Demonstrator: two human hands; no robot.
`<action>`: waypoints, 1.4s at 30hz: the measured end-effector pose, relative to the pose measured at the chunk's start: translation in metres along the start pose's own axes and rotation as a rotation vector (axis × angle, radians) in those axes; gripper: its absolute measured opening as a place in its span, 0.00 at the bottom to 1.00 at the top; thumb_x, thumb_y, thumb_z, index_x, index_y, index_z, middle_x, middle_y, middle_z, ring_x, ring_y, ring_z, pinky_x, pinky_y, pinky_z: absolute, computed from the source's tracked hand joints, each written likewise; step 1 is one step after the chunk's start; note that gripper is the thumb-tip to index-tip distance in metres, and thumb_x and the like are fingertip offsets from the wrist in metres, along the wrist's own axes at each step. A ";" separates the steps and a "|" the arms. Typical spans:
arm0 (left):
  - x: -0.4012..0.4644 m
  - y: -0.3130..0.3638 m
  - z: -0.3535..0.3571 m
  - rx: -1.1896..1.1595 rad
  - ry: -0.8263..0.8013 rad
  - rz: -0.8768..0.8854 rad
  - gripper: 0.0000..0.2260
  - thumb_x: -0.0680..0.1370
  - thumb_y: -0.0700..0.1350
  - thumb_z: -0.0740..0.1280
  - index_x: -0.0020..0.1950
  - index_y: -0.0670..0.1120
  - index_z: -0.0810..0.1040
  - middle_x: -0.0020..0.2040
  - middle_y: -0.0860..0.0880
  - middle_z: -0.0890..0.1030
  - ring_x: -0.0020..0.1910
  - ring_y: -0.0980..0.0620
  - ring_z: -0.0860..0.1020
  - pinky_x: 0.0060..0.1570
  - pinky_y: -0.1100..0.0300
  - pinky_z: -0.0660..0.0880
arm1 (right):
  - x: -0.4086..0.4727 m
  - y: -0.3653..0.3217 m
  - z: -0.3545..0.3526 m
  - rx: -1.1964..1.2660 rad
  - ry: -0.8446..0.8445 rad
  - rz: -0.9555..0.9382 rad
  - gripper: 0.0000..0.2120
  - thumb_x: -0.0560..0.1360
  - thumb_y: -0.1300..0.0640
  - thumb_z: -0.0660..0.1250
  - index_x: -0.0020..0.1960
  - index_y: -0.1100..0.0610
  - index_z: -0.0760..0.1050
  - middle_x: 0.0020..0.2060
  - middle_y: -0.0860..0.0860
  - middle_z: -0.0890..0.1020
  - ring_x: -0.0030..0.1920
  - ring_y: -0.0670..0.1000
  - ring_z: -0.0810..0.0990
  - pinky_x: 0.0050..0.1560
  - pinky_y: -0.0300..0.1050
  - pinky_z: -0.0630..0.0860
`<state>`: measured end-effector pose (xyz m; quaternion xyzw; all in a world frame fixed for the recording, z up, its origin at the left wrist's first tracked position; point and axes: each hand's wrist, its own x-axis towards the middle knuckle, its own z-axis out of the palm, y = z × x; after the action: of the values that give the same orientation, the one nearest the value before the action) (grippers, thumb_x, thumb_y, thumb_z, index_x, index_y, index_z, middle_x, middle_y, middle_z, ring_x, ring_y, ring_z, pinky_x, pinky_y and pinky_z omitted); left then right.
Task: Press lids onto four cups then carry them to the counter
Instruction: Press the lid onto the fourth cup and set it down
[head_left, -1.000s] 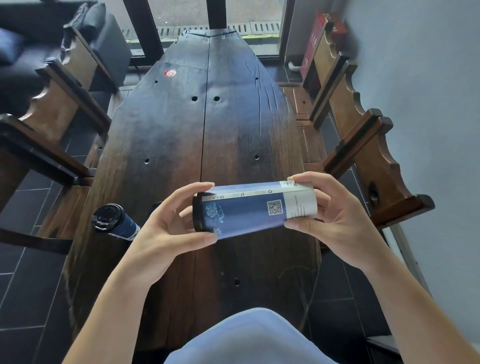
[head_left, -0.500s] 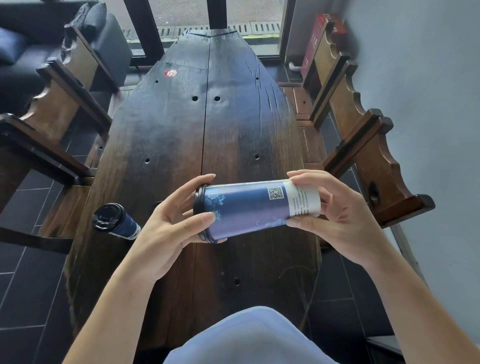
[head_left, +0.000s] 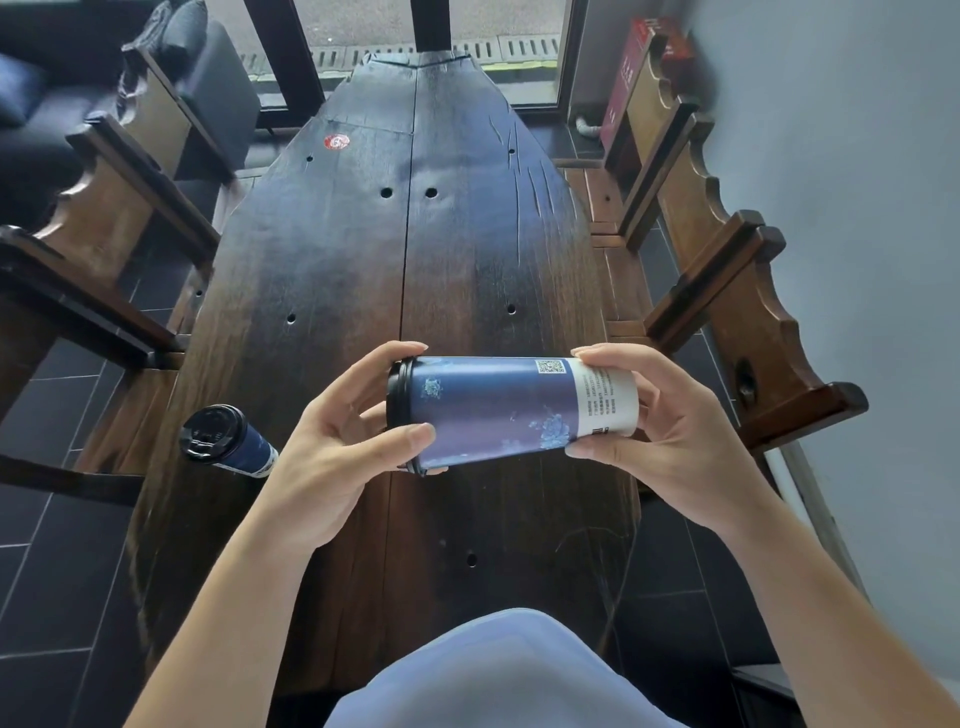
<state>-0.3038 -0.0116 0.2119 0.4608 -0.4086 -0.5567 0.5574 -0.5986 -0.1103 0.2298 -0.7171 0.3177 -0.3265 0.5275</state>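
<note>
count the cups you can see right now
2. One cup is held sideways over the table between the left hand and the right hand. The other cup stands at the table's left edge. Any others are out of view.

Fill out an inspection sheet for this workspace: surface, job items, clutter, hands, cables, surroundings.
Surface: dark wooden table, long planks with small round holes.
Job's things: blue paper cup held sideways above the table, black lid on its left end; second lidded cup at the table's left edge.
Clutter: red round sticker near the far end.
Hands: left hand grips the lid end; right hand grips the cup's base.
Cables: nothing seen.
Surroundings: wooden chairs on both sides, window ahead, dark tiled floor.
</note>
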 end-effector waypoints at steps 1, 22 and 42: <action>0.000 0.001 0.000 0.005 -0.028 0.007 0.30 0.71 0.42 0.80 0.73 0.53 0.79 0.66 0.49 0.82 0.60 0.44 0.82 0.52 0.45 0.85 | 0.000 0.001 -0.001 -0.004 0.004 0.000 0.30 0.69 0.56 0.78 0.66 0.38 0.73 0.62 0.38 0.77 0.70 0.48 0.73 0.54 0.37 0.81; 0.001 0.001 0.004 0.097 -0.120 0.096 0.32 0.71 0.44 0.84 0.73 0.49 0.77 0.75 0.43 0.75 0.67 0.45 0.78 0.62 0.49 0.80 | -0.002 0.004 -0.007 0.060 -0.027 0.029 0.28 0.70 0.52 0.77 0.68 0.43 0.74 0.60 0.37 0.78 0.67 0.47 0.76 0.51 0.35 0.81; -0.005 0.006 0.014 -0.014 -0.031 0.060 0.33 0.69 0.49 0.85 0.72 0.51 0.79 0.70 0.46 0.79 0.64 0.43 0.81 0.55 0.40 0.84 | -0.001 -0.002 -0.007 0.084 -0.023 -0.044 0.30 0.69 0.60 0.77 0.68 0.46 0.73 0.62 0.37 0.76 0.68 0.44 0.74 0.54 0.34 0.80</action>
<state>-0.3160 -0.0080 0.2217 0.4359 -0.4270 -0.5494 0.5708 -0.6041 -0.1126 0.2333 -0.7048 0.2816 -0.3429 0.5536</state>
